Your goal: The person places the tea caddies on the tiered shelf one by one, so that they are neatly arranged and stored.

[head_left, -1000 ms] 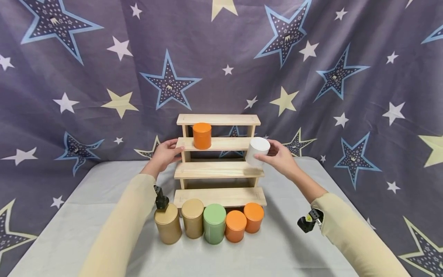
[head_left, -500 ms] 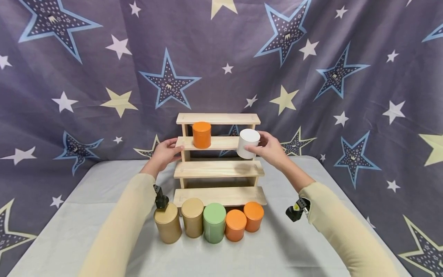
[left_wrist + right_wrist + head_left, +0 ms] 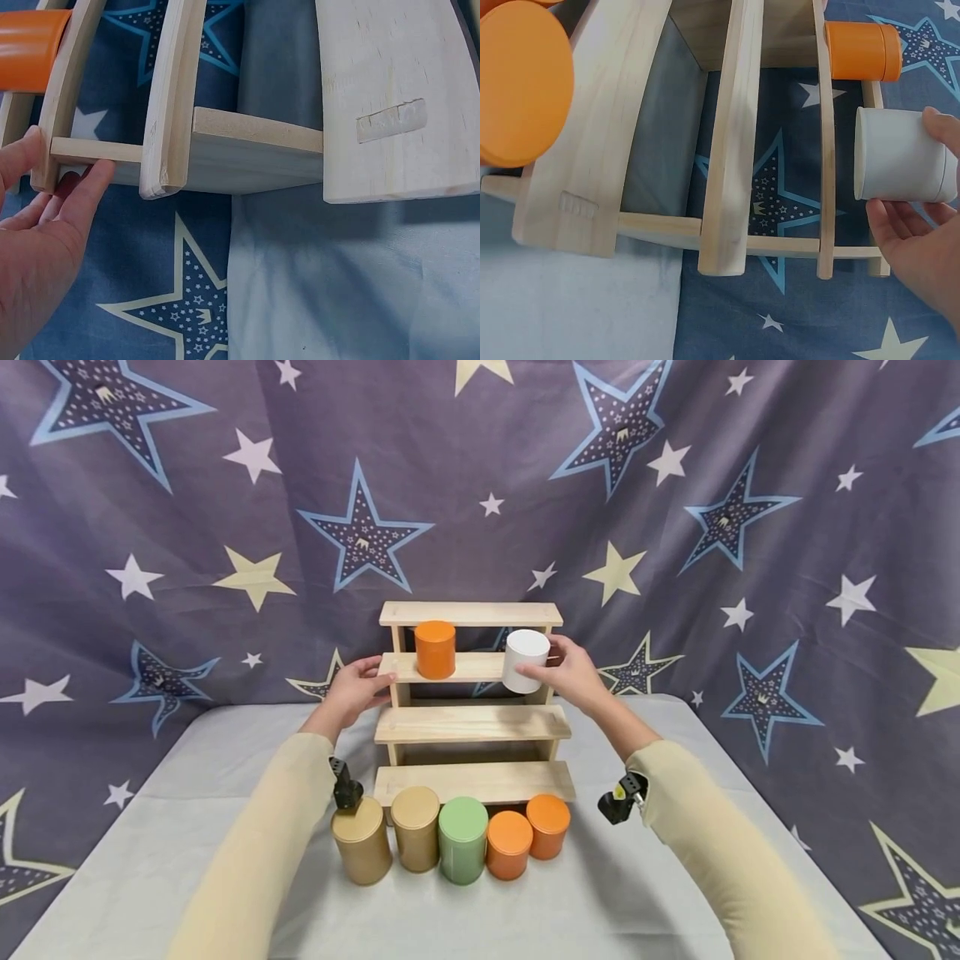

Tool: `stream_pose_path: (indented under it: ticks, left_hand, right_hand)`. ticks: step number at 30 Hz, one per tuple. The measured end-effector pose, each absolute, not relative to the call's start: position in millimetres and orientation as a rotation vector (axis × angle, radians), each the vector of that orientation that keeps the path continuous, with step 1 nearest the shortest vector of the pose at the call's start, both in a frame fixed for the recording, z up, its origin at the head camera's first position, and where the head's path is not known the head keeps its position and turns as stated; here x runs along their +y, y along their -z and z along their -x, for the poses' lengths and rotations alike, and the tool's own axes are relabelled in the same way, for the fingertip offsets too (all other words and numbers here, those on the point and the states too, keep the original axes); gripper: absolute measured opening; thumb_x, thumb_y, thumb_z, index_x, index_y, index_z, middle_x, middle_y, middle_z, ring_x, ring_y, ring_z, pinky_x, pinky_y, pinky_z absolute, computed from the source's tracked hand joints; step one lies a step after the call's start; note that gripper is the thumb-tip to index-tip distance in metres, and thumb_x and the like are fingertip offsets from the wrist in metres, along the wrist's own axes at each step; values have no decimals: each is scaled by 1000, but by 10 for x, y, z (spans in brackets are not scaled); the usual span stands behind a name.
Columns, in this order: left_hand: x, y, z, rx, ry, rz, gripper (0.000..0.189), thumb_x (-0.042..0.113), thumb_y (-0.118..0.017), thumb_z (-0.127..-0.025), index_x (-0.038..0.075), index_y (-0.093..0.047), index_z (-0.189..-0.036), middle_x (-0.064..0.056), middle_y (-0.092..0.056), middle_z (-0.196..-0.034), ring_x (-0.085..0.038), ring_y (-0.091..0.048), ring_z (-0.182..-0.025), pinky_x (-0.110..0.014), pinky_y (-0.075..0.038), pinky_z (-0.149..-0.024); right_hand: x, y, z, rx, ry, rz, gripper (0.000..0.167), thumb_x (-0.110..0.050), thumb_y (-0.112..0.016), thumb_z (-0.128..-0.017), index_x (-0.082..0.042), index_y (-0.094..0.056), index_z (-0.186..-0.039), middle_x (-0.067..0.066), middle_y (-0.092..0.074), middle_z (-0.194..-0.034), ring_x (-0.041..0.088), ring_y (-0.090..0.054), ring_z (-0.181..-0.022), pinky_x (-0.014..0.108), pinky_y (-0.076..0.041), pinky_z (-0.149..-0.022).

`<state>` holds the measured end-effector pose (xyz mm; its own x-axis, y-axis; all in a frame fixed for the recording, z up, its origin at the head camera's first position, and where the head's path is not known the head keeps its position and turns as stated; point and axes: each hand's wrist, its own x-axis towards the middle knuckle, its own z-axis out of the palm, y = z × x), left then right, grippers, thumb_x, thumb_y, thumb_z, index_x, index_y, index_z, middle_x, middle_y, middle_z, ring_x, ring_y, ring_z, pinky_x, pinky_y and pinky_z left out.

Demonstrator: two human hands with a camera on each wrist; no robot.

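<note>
"White can (image 3: 527, 656): where is it sitting?"

"It's hanging about upright just above the second shelf from the top of the wooden rack (image 3: 472, 724), towards the right end. Right wrist view is showing a thin gap under it."

"What's the right hand (image 3: 572, 675) doing?"

"It's holding the can by its sides, thumb and fingers spreading as wide as the can."

"And the left hand (image 3: 352, 692)?"

"It's gripping that same shelf's left end, thumb resting on it, fingertips touching the post just below, spread narrow."

"What else is standing up there?"

"One orange can (image 3: 435, 652), standing upright towards the left, well apart from the white one."

"Down on the table (image 3: 225, 760)?"

"Five cans are standing in a row near the bottom shelf: two gold cans (image 3: 363, 843), a green can (image 3: 462, 843), two more orange cans (image 3: 509, 847), left to right. Starry curtain (image 3: 465, 460) is hanging behind."
</note>
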<state>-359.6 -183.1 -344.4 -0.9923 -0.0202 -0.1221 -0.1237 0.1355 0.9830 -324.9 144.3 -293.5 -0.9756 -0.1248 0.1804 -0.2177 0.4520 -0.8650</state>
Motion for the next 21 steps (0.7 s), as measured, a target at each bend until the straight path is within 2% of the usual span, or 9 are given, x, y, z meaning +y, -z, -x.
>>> stream_pose_path:
  ticks: [8, 15, 21]
  left_hand:
    - [-1831, 3440, 3585, 2315, -2002, 134, 65, 12, -55, -95, 7, -21, -149, -19, -34, -147, -33, -43, -131, -45, -43, -106]
    - [-1819, 3442, 3589, 2332, -1988, 126, 63, 14, -55, -95, 8, -23, -149, -18, -37, -146, -33, -45, -129, -41, -47, -102]
    - [-1832, 3443, 3580, 2316, -2011, 122, 63, 13, -55, -95, 6, -22, -149, -18, -35, -147, -33, -44, -129, -44, -45, -104]
  right_hand:
    - [1356, 2973, 3349, -2597, -1517, -294, 67, -27, -76, -78, -5, -45, -134, 15, -56, -125, 29, -56, -114, 41, -52, -93]
    - [1303, 2949, 3406, -2571, -1536, -311, 67, -25, -77, -77, -6, -46, -134, 14, -58, -123, 28, -57, -111, 40, -53, -91]
    - [1233, 2930, 3440, -2565, -1530, -314, 68, -25, -77, -77, -5, -46, -134, 14, -59, -121, 26, -57, -110, 38, -52, -92]
